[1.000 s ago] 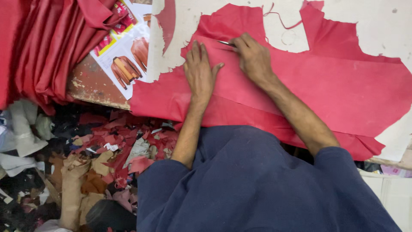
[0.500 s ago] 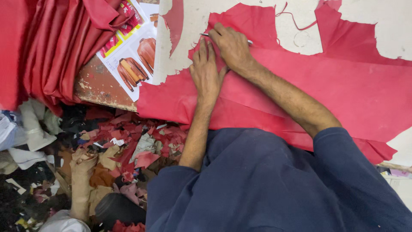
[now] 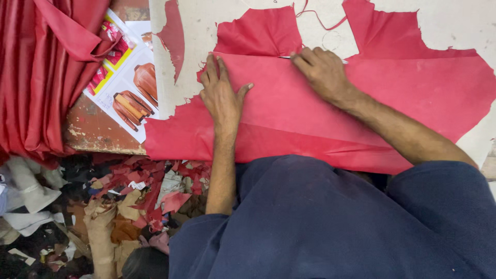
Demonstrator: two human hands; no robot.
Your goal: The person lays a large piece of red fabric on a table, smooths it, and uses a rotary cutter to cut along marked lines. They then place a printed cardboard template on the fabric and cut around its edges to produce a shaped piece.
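I judge cutting partway: left hand (image 3: 223,95) flat, pinning red leather (image 3: 289,103); right hand (image 3: 323,72), at 1 o'clock, closed on a blade (image 3: 285,57).

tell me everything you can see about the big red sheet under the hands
The red sheet looks like thin leather or leather-like material with ragged, irregular edges. It lies flat on a worn whitish table, its near side folded over into a long straight band that hangs over the table's edge. The left hand presses flat on the fold; the right hand rests at its upper edge, gripping a slim tool, mostly hidden.
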